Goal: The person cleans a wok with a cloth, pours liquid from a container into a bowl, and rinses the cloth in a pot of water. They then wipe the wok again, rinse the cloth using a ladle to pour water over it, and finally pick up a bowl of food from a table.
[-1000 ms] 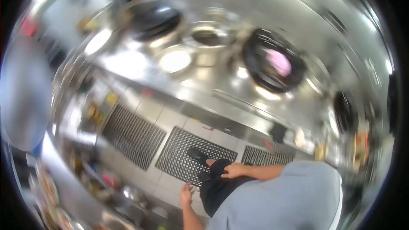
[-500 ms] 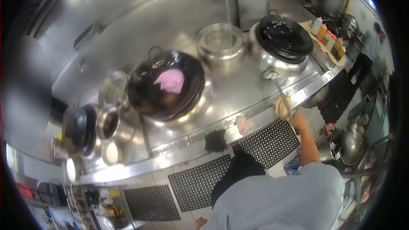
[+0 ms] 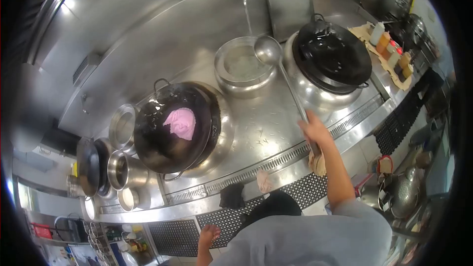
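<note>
My right hand is closed round the long handle of a metal ladle. The ladle's bowl hangs at the right rim of a round metal pot of liquid. To the right of that pot a black wok sits on a metal ring. A pink cloth lies in another black wok at the left. My left hand is low, near the counter's front edge and above the floor mat, with its fingers curled; whether it holds anything is hidden.
Sauce bottles stand at the right end. Metal pots and a further wok are at the left. A dark cloth, a pale cloth and a tan cloth lie on the front edge.
My right hand and the ladle have moved up and left, from the front edge to the pot of liquid. More of my left hand shows. The camera view has shifted.
</note>
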`<state>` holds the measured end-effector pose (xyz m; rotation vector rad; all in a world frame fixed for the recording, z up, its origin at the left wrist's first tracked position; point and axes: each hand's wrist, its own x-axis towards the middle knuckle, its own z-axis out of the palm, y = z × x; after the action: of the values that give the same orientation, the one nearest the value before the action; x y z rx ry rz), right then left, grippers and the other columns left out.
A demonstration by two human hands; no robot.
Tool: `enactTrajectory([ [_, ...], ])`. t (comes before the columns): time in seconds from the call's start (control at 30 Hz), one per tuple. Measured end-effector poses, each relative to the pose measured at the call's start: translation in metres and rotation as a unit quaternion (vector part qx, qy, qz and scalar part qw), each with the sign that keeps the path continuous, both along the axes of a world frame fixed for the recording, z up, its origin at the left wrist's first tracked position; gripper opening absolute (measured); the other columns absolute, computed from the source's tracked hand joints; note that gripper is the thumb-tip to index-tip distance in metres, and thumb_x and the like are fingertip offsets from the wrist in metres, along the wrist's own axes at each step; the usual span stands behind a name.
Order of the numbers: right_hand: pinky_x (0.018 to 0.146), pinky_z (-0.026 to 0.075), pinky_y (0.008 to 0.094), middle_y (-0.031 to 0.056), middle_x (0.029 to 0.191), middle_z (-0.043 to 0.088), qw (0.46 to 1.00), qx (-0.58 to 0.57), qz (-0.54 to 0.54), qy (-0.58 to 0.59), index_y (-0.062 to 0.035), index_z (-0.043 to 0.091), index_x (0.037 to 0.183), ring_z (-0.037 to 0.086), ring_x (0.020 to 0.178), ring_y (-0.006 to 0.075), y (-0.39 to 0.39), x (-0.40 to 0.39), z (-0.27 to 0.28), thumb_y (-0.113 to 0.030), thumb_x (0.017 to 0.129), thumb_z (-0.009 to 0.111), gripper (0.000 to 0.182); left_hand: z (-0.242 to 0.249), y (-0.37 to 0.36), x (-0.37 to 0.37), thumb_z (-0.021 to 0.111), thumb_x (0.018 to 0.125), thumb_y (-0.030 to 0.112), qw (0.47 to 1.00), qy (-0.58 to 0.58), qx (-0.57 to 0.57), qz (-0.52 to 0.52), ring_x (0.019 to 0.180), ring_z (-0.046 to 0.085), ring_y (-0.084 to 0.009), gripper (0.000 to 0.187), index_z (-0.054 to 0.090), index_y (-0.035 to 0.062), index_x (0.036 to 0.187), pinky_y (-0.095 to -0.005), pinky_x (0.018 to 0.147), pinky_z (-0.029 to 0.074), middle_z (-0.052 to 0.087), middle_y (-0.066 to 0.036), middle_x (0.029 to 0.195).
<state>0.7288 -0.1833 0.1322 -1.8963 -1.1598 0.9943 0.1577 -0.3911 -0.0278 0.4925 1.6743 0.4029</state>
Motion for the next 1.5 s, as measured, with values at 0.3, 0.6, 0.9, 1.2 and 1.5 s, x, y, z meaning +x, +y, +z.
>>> enactTrajectory([
  [0.3, 0.048, 0.047, 0.0238, 0.0019, 0.071, 0.056, 0.77, -0.019, 0.121, 0.626, 0.0008, 0.047, 0.094, 0.054, 0.051, 0.01, 0.22, -0.009, -0.053, -0.004, 0.089, 0.052, 0.009, 0.105, 0.021, 0.002, 0.061, 0.093, 0.027, 0.975, -0.178, 0.123, 0.052, 0.102, 0.063, -0.0257, 0.037, 0.056, -0.0024, 0.115, -0.0383, 0.087, 0.051, 0.064, -0.012, 0.11],
  [0.6, 0.037, 0.035, 0.0166, -0.0071, 0.063, 0.043, 0.747, -0.028, -0.017, 0.664, -0.0009, 0.047, 0.094, 0.042, 0.044, -0.0006, 0.14, -0.156, 0.077, -0.005, 0.091, 0.051, 0.006, 0.181, 0.253, -0.026, 0.056, 0.094, 0.013, 0.887, -0.065, 0.421, -0.177, 0.096, 0.064, -0.0161, 0.025, 0.062, -0.0003, 0.114, -0.0311, 0.086, 0.05, 0.068, -0.009, 0.103],
  [0.9, 0.036, 0.036, 0.0184, -0.0066, 0.064, 0.044, 0.7, -0.034, -0.001, 0.713, 0.0039, 0.05, 0.109, 0.041, 0.043, 0.0006, 0.056, -0.295, 0.102, -0.007, 0.09, 0.052, 0.022, 0.02, 0.464, 0.042, 0.063, 0.085, 0.018, 0.618, 0.352, 0.501, -0.493, 0.116, 0.055, -0.0362, 0.038, 0.06, 0.0076, 0.121, -0.0432, 0.101, 0.042, 0.059, -0.021, 0.119],
  [1.2, 0.087, 0.051, 0.0403, 0.0246, 0.111, 0.063, 0.994, 0.051, -0.052, -0.077, 0.008, 0.042, 0.132, 0.064, 0.098, 0.0371, 0.053, -0.275, 0.024, -0.016, 0.082, 0.055, 0.057, 0.089, 0.508, 0.018, 0.043, 0.095, 0.036, 0.675, 0.288, 0.479, -0.482, 0.102, 0.059, -0.0431, 0.037, 0.061, 0.0049, 0.105, -0.0474, 0.087, 0.046, 0.064, -0.023, 0.105],
  [1.5, 0.052, 0.053, 0.0375, 0.0113, 0.07, 0.059, 0.879, -0.044, 0.06, 0.471, 0.0012, 0.048, 0.087, 0.057, 0.049, 0.023, 0.259, -0.082, -0.055, -0.01, 0.084, 0.057, 0.015, 0.31, 0.514, -0.002, 0.044, 0.096, 0.036, 0.716, 0.247, 0.519, -0.396, 0.096, 0.061, -0.0372, 0.04, 0.06, -0.0004, 0.103, -0.0427, 0.085, 0.045, 0.064, -0.023, 0.097],
])
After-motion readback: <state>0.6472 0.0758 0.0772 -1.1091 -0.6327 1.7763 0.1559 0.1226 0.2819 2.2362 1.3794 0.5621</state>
